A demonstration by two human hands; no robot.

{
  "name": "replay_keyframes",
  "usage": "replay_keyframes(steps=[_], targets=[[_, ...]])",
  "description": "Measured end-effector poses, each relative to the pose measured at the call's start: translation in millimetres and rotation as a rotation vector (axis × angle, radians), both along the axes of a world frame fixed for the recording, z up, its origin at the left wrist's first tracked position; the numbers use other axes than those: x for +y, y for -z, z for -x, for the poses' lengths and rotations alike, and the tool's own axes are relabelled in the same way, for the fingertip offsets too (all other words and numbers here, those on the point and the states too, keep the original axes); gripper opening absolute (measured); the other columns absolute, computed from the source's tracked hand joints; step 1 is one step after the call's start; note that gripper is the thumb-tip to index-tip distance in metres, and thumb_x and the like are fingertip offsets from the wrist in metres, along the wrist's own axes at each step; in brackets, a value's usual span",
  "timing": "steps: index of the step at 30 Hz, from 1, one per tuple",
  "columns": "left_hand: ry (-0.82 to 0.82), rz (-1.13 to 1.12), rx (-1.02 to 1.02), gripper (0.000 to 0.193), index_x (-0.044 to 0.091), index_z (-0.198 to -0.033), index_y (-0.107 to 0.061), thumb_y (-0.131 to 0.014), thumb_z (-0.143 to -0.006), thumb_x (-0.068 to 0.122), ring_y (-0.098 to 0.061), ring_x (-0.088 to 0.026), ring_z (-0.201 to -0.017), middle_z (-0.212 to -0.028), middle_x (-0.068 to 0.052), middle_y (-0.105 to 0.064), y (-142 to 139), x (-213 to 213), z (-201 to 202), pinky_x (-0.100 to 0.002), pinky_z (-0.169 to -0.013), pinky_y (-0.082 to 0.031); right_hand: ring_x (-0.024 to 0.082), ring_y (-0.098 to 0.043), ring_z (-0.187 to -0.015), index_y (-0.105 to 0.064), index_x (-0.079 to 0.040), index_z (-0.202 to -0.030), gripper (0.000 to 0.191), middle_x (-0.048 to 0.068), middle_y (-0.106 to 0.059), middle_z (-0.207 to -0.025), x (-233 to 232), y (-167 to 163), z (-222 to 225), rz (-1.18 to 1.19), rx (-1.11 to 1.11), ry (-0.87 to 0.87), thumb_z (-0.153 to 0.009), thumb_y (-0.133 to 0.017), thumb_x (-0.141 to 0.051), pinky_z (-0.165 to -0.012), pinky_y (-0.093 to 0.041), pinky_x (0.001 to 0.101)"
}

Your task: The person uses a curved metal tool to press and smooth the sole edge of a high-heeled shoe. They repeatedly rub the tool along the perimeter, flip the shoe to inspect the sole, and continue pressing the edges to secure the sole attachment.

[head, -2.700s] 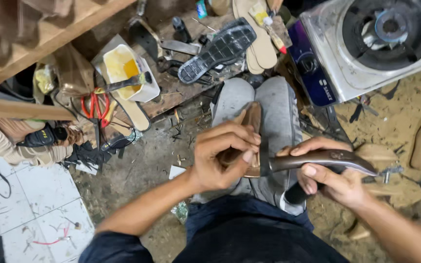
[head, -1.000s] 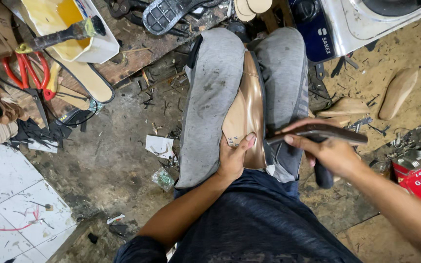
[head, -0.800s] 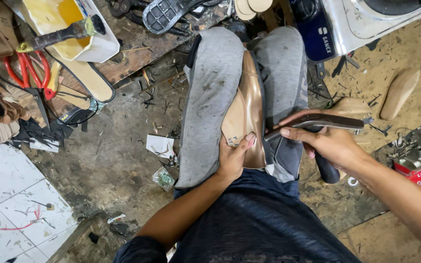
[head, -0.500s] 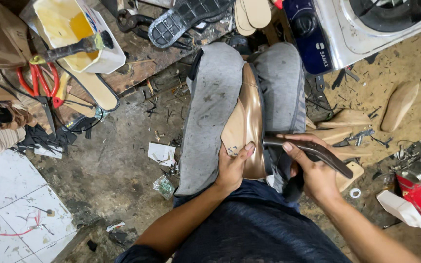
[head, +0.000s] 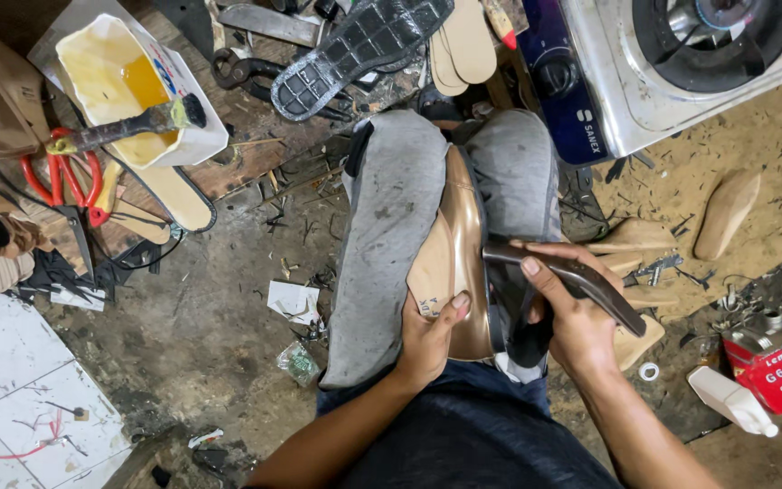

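Shoe [head: 463,263] clamped between knees, left hand [head: 427,340] gripping heel; right hand [head: 572,312] holds tool [head: 572,276] at edge. Shaping step; next needs steady pressure.

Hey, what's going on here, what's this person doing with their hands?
A person sits on a workshop floor with a tan shoe wedged between their knees. The left hand grips the shoe's near end, thumb on top. The right hand holds a dark curved tool, its tip touching the shoe's side. Around them lie a glue tub with a brush, a black sole, red pliers and a stove.
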State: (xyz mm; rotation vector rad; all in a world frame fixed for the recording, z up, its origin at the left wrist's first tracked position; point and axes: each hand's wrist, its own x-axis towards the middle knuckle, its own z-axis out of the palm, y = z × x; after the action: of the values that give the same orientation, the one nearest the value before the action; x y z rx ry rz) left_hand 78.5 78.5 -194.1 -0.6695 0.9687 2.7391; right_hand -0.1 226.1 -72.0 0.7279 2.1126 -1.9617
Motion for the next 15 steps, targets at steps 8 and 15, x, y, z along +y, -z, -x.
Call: replay_keyframes(steps=[8,15], targets=[[0.046,0.022,-0.075,0.066,0.001,-0.150,-0.043,-0.075,-0.092,0.007,-0.063,-0.013,-0.105,-0.128,-0.007,-0.060,-4,-4,1,-0.026,-0.086,-0.055,0.010,-0.053,-0.045,-0.070,0.003,-0.106,0.024,0.012,-0.079,-0.104,-9,-17,24,-0.057,0.005,-0.050,-0.087,-0.077,-0.010,-0.043,-0.045,0.0246],[0.062,0.083,-0.109,0.067,0.000,-0.148,-0.043,-0.076,-0.090,0.007,-0.062,-0.010,-0.105,-0.129,-0.006,-0.059,-9,-5,3,-0.024,-0.086,-0.055,0.010,-0.053,-0.045,-0.072,0.000,-0.105,0.022,0.012,-0.077,-0.091,-13,-33,48,-0.235,-0.045,-0.153,-0.087,-0.078,-0.010,-0.042,-0.044,0.0235]])
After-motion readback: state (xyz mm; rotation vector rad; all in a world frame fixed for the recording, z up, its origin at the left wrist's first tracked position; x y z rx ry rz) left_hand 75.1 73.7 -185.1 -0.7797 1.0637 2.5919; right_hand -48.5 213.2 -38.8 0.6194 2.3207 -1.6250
